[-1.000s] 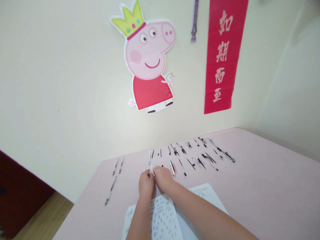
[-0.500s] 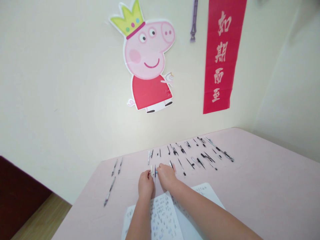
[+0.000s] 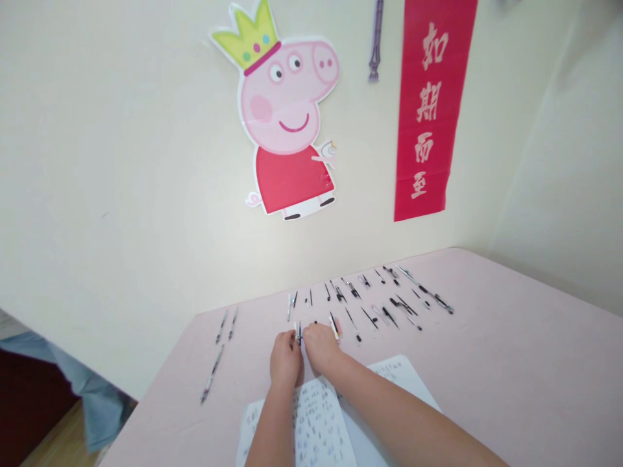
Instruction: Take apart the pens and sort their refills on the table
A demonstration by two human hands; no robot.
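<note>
My left hand (image 3: 285, 358) is closed, its fingertips pinching a short white pen barrel (image 3: 295, 328) upright above the pink table. A thin dark-blue pen refill (image 3: 300, 329) stands close beside the barrel, between my two hands. The curled fingers of my right hand (image 3: 321, 346) meet the refill from the right; their exact grip is partly hidden by the hand itself. Just beyond the right knuckles shows a small dark piece (image 3: 315, 322). To the right of that hand lies a black refill (image 3: 333, 323) next to a pinkish pen part.
Pen barrels, caps and refills lie in rows across the back of the pink table (image 3: 511, 363). Three clear pens, one of them this pen (image 3: 213, 375), lie at the left. Handwritten sheets (image 3: 321, 421) sit under my forearms. The wall rises behind the table.
My right hand has moved slightly left and down, bringing the blue refill nearer the white barrel. The small dark piece beyond the right hand has come into view.
</note>
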